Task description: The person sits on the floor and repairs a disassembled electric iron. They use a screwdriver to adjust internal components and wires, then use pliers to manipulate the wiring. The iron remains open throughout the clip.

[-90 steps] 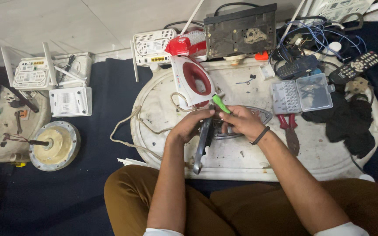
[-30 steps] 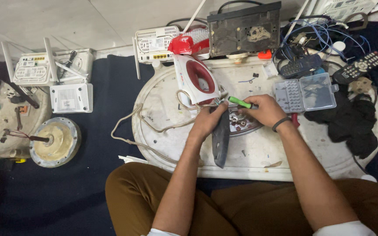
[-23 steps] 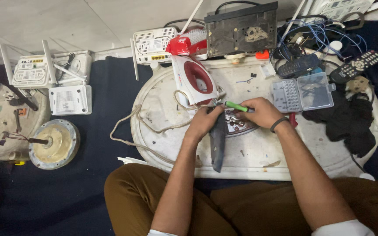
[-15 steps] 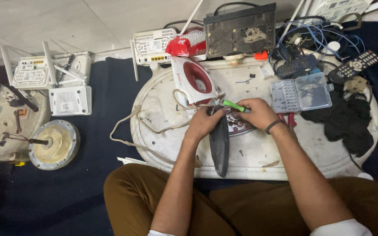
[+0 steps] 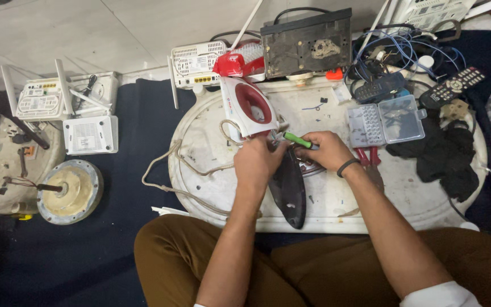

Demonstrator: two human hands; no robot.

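Note:
On the round white work board (image 5: 211,170) a dark iron soleplate (image 5: 288,190) stands on edge, its tip toward me. My left hand (image 5: 258,161) grips its upper end. My right hand (image 5: 325,150) holds a green-handled screwdriver (image 5: 296,140), its tip pointing left at the top of the soleplate between my hands. The iron's white and red upper shell (image 5: 249,107) lies just behind my left hand, with a beige cord (image 5: 169,170) looping off to the left.
A clear plastic parts box (image 5: 385,120), red-handled pliers (image 5: 365,156) and black cloth (image 5: 447,162) lie to the right. A dark electronics chassis (image 5: 307,42) stands at the back. White routers (image 5: 58,96), a round motor part (image 5: 70,191), remotes and tangled cables surround the board.
The soleplate has been turned from lying tilted near my body to standing under both hands. My right hand with the screwdriver shifted right and then settled at the plate's top.

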